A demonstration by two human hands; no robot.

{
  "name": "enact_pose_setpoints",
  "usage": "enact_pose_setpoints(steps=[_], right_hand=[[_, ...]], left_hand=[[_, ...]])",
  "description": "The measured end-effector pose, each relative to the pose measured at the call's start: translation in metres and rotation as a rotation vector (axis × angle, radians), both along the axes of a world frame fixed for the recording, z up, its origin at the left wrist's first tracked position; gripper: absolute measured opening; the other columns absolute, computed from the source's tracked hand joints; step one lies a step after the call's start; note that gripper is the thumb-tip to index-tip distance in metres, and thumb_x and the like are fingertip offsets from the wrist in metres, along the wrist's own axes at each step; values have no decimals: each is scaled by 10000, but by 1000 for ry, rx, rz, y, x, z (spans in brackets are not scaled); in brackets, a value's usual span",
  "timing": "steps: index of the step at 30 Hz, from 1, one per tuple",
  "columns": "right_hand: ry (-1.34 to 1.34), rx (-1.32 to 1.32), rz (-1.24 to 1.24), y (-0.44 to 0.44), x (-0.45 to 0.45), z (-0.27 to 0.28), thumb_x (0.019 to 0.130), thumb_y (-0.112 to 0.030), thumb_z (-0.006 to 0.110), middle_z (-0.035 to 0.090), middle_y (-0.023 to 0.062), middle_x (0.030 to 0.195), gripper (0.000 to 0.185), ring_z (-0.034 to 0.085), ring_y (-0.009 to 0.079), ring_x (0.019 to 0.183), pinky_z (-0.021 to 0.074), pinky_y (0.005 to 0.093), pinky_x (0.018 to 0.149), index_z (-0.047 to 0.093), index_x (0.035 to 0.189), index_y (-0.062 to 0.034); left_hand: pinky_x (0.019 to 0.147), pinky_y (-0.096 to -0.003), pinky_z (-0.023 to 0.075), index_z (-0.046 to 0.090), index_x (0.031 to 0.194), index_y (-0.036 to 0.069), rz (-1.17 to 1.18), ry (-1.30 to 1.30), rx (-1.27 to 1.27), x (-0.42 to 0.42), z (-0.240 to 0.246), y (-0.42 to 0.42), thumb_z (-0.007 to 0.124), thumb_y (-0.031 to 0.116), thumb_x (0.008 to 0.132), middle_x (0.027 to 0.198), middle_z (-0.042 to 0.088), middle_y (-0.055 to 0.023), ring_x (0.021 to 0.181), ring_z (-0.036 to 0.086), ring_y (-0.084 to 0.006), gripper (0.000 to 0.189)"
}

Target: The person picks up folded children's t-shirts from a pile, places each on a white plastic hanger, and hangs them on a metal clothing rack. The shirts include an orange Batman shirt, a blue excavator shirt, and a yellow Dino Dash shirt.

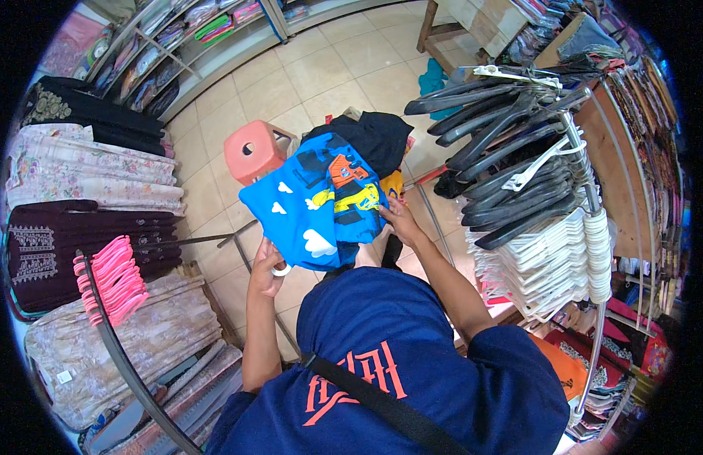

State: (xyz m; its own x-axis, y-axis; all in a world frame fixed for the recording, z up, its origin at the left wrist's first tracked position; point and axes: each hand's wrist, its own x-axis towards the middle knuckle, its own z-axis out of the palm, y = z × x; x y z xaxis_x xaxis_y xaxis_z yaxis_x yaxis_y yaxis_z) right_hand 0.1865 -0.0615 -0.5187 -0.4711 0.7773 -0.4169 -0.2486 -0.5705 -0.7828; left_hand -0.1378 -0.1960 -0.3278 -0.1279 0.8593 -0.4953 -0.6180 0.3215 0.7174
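A blue printed garment (pixel 306 210) with white clouds and yellow and orange vehicle pictures spreads between my hands, above my lap. My left hand (pixel 267 267) grips its lower left edge; a white ring-shaped thing shows beside the fingers. My right hand (pixel 401 220) pinches the garment's right edge between thumb and fingers. Just beyond it lies a black cloth (pixel 380 136), with a yellow cloth (pixel 392 186) partly showing beneath. What supports these cloths is hidden.
A pink plastic stool (pixel 252 151) stands beyond the garment. Black hangers (pixel 511 165) and white hangers (pixel 533 267) crowd a metal rack at right. Pink hangers (pixel 115 278) hang on a rail at left, near hanging dresses (pixel 95 170). A teal cloth (pixel 433 79) lies on the tiled floor.
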Motion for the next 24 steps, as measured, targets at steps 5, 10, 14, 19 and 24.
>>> enact_pose_setpoints(steps=[5,10,14,19,24], right_hand=[[249,-63,38,22,0,15,1079,-170,608,662,57,1375,437,614,164,1261,440,364,1136,511,1477,-20],[531,-84,33,18,14,77,1066,-158,623,624,52,1424,449,563,189,1349,377,411,1205,511,1486,-46],[326,26,136,22,19,100,1071,-181,630,622,42,1426,459,584,174,1325,442,391,1160,501,1488,-40],[46,194,-82,48,21,69,1101,-247,589,703,29,1245,356,670,121,1099,537,328,1008,588,1395,-45],[-403,351,-406,86,36,21,1108,-277,571,736,51,1105,296,665,139,1009,523,321,931,679,1239,-34]], left_hand=[[733,-238,494,370,1578,56,1,-7,46,-7,-7,-2,551,-82,775,1207,620,-24,805,581,-85,834],[853,-265,503,359,1586,43,-10,-23,56,-16,-4,11,575,-73,799,1222,621,-34,970,616,-116,825],[715,-233,458,365,1584,52,-48,22,-5,-20,12,19,596,-58,819,1128,616,-16,792,554,-75,807],[655,-235,428,369,1572,55,-176,83,-51,-27,22,20,615,-52,823,1090,613,-13,758,536,-62,796],[747,-278,547,372,1557,31,-220,161,-60,-35,42,22,622,-35,808,1033,608,-8,867,641,-131,793]])
